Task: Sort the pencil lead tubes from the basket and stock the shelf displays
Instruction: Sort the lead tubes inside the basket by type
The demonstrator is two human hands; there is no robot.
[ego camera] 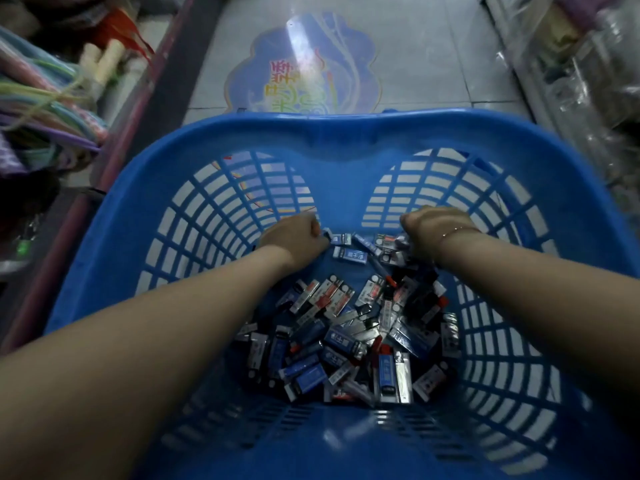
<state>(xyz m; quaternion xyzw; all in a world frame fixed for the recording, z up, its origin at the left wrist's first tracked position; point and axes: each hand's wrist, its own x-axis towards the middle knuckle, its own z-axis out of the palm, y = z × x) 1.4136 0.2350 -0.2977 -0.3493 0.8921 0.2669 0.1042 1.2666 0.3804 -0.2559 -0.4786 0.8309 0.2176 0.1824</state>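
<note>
A big blue plastic basket [332, 133] with slotted walls fills the view. On its floor lies a heap of several small pencil lead tubes [346, 334] in blue, black, red and silver packs. Both arms reach down into it. My left hand [294, 237] is at the far edge of the heap, its fingers curled down by a blue tube [341, 239]. My right hand [436, 233], a thin bracelet on its wrist, is curled over tubes at the far right of the heap. Its fingertips are hidden, so what it holds is unclear.
The basket stands on a pale tiled floor with a colourful floor sticker [304, 71] beyond it. A low shelf with pastel hangers and rolls [52, 98] runs along the left. Plastic-wrapped goods [571, 64] line the right side.
</note>
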